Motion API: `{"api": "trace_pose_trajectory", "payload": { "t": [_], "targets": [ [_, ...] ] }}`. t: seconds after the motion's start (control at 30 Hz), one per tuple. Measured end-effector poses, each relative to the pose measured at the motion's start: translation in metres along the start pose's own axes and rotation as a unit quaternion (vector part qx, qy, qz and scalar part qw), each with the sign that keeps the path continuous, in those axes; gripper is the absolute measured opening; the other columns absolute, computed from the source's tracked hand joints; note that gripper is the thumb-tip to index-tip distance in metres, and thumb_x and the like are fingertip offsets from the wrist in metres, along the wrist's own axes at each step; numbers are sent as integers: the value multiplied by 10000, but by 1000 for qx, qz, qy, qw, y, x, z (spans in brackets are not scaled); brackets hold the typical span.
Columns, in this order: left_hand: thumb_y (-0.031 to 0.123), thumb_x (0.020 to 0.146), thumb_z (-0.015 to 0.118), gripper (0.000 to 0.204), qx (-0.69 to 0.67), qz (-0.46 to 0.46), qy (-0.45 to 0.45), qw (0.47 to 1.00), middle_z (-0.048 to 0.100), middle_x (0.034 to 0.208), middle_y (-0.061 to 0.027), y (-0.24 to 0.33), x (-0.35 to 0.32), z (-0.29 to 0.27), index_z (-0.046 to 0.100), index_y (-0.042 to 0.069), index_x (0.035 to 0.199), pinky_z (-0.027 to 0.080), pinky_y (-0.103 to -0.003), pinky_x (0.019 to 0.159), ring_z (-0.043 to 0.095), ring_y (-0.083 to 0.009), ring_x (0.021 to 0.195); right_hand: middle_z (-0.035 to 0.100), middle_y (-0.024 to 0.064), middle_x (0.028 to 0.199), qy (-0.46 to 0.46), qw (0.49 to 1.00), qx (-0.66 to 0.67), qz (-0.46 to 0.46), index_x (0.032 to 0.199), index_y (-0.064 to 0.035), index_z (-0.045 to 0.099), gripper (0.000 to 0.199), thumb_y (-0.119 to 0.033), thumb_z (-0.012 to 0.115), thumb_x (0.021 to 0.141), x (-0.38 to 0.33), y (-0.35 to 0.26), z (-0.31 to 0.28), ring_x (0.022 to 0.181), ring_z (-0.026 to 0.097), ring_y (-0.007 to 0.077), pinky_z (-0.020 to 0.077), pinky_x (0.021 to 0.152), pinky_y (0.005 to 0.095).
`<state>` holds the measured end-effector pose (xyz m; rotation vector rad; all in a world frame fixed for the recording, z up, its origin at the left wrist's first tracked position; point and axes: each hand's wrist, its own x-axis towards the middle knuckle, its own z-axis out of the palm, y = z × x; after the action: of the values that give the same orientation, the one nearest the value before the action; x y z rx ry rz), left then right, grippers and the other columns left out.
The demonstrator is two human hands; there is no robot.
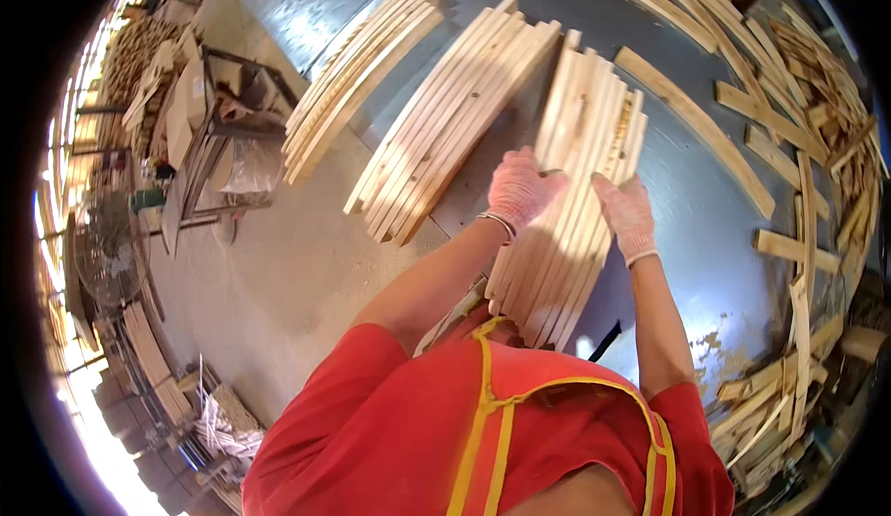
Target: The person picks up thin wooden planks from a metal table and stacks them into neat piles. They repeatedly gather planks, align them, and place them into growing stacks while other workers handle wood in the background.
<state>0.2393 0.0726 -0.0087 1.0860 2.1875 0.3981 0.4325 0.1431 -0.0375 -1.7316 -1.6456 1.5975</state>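
Observation:
A bundle of long, pale wooden slats (568, 228) lies side by side in front of me, its near end close to my body. My left hand (522, 189), in a light knitted glove, presses against the bundle's left side with the thumb over the top. On its right side, my right hand (627, 214), gloved too, grips the outer slats. The fingers' undersides are hidden. Two similar groups of slats, a middle bundle (455, 117) and a left bundle (367, 70), lie to the left, jutting past the table's edge.
The slats lie on a grey metal table (687, 200). A single slat (701, 126) rests right of my bundle. Loose wood pieces (817, 145) pile up along the far right. On the floor at left stand a metal-framed cart (223, 135) and a fan (109, 247).

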Motion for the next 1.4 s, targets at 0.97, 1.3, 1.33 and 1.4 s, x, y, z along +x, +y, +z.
{"api": "trace_pose_trajectory", "payload": {
  "t": [0.97, 1.3, 1.33, 1.4],
  "targets": [
    [210, 984, 588, 472, 557, 451, -31, 696, 597, 1462, -118, -105, 13, -113, 623, 71, 1434, 393, -488, 1174, 505, -311, 1432, 597, 235, 1508, 162, 895, -404, -100, 1560, 4, 424, 716, -350, 642, 977, -112, 62, 119, 1295, 635, 457, 522, 1088, 462],
    [304, 849, 778, 566, 256, 270, 227, 900, 652, 1247, -139, -222, 66, -232, 594, 110, 1348, 546, -501, 962, 657, -345, 1139, 686, 314, 1346, 103, 990, -61, 70, 1623, 82, 290, 1061, -535, 762, 899, -102, 15, 106, 1278, 673, 369, 495, 1105, 388],
    [298, 854, 776, 563, 248, 290, 245, 891, 652, 1242, -139, -227, 63, -236, 591, 108, 1351, 549, -502, 953, 664, -345, 1120, 683, 308, 1346, 107, 989, -81, 61, 1605, 94, 282, 1049, -508, 778, 905, -94, 11, 121, 1279, 668, 362, 488, 1113, 389],
    [293, 882, 766, 515, 217, 341, 228, 886, 668, 1184, -137, -221, 40, -233, 616, 95, 1333, 555, -492, 939, 670, -342, 1092, 658, 275, 1383, 94, 993, 59, -43, 1542, 100, 245, 987, -368, 843, 911, -86, 18, 139, 1310, 631, 333, 465, 1137, 381]
  ]
}}
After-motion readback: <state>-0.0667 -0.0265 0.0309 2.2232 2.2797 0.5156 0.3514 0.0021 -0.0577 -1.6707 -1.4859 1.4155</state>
